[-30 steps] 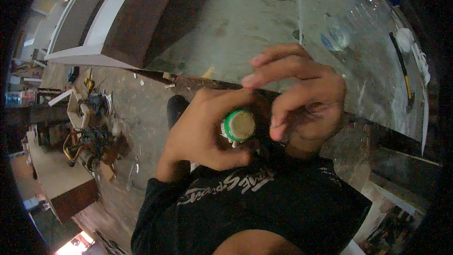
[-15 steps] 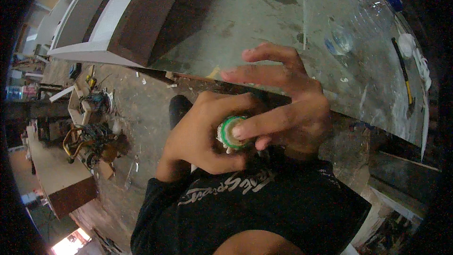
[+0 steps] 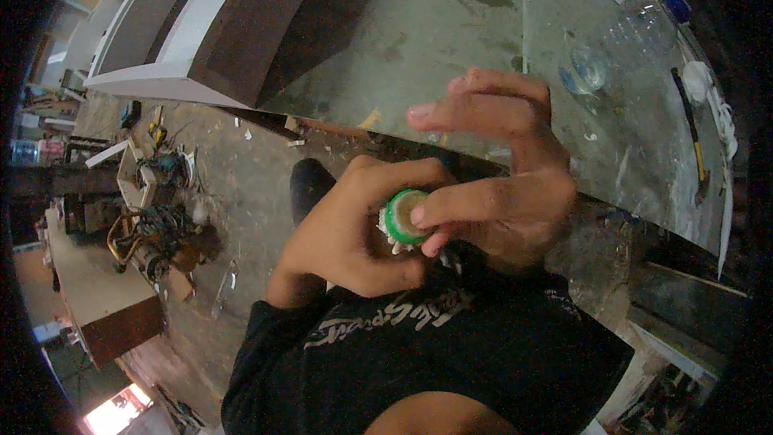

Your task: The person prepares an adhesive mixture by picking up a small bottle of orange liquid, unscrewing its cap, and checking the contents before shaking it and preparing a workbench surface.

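Observation:
My left hand [image 3: 338, 229] is closed around a container whose body is hidden inside my fist. At its top sits a round cap [image 3: 394, 216] with a bright green rim and a dull pale top. Rough whitish material [image 3: 388, 235] shows around and under the cap. My right hand [image 3: 515, 177] grips the cap between thumb and index finger, one fingertip pressing on the top. Its other fingers stretch out, bent, above the work surface's edge. The cap looks tilted.
Beyond my hands lies a stained grey-green work surface [image 3: 435, 56]. It carries a white-edged cabinet [image 3: 173, 84], a clear plastic bottle [image 3: 632, 36] and a black-and-yellow bar tool [image 3: 691, 129]. Down left are a tangle of cables [image 3: 161, 234] and a wooden board [image 3: 105, 294].
The green cap has shifted slightly right and tilted, showing more of its rim. My right hand has moved a little right with it. My left hand has barely moved.

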The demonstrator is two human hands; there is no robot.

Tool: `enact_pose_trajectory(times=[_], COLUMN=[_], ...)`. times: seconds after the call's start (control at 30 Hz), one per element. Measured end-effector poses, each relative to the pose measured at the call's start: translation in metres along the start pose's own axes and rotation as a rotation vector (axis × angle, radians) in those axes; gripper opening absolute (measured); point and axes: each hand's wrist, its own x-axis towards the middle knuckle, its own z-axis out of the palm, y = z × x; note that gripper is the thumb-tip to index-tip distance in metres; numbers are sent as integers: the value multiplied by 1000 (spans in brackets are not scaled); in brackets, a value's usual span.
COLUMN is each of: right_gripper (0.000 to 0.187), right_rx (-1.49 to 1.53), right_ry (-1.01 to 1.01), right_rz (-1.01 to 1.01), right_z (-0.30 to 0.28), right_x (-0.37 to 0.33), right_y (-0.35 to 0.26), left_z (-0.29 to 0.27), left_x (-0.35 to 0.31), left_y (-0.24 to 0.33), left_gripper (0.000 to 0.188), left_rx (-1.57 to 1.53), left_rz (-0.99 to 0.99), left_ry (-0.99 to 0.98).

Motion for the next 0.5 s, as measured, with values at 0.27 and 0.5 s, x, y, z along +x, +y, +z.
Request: enact_pose_trajectory(times=[0.27,0.5], right_gripper=[24,26], right_rx=[163,117], right_ry=[-123,-3], right_rz=[62,52], right_z=[6,15], right_x=[4,1], right_y=[1,-4], left_z=[7,0], left_x=[-11,-17], left_y=[-5,9], left_gripper=[41,45], left_rx=[-110,-284], left_rz=[-68,-409], left_ry=[-64,-5])
